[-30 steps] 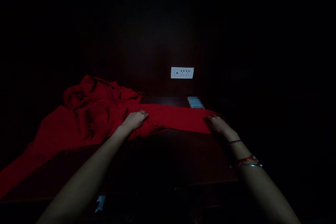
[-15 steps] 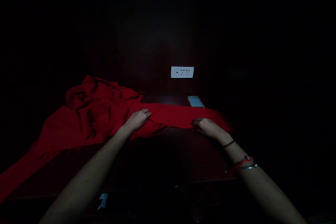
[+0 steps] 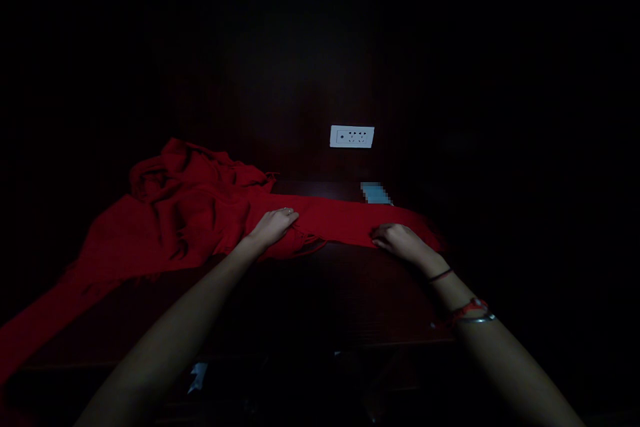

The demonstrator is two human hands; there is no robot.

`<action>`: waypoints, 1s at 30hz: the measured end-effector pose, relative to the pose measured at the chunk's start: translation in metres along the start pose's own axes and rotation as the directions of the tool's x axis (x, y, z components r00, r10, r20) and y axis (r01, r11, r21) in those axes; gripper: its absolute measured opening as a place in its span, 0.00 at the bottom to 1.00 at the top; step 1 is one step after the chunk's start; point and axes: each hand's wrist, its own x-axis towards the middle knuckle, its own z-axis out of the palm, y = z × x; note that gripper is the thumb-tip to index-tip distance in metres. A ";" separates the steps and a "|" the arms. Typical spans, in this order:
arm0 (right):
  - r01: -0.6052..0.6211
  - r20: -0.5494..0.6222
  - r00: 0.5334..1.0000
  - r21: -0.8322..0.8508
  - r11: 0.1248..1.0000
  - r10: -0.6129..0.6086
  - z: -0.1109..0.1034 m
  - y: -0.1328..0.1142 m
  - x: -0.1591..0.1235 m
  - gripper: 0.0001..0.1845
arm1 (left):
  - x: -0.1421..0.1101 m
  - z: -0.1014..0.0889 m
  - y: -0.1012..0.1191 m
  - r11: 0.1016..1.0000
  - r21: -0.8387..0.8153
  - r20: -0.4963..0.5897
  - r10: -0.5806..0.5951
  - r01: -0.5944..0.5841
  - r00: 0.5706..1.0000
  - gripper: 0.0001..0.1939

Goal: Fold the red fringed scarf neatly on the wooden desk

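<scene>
A red fringed scarf lies across a dark wooden table, bunched in loose folds on the left and laid out as a flatter strip on the right. My left hand grips the near edge of the strip, beside some tassels, with its fingers closed. Farther right, my right hand pinches the same near edge. One end of the cloth trails off toward the lower left corner. A ring shows on my left hand; bracelets circle my right wrist.
Just behind the strip lies a small pale blue item, blurred out. A white wall socket is set in the dark panel at the back. Below the table's front edge, a whitish scrap shows. The surroundings are very dark.
My left hand has slid slightly to the right along the scarf's near edge. My right hand stays at nearly the same place on the cloth; the whole view has shifted a little.
</scene>
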 end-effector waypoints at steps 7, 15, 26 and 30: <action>0.018 0.021 1.000 -0.142 0.990 -0.015 -0.002 -0.007 -0.001 0.13 | -0.003 -0.010 0.003 0.996 0.041 -0.027 0.077 -0.075 0.997 0.11; -0.204 -0.283 0.948 -0.178 0.963 0.148 -0.019 -0.008 -0.012 0.12 | -0.002 -0.011 0.004 0.997 0.041 -0.063 0.070 -0.067 0.996 0.10; 0.039 0.000 0.999 -0.053 0.998 -0.039 -0.002 -0.010 -0.027 0.14 | -0.006 -0.004 -0.009 0.990 -0.062 0.041 0.133 -0.130 0.990 0.13; 0.035 0.003 0.999 -0.067 0.997 -0.035 -0.003 -0.010 -0.027 0.14 | -0.006 -0.006 -0.010 0.993 -0.055 0.038 0.109 -0.107 0.993 0.12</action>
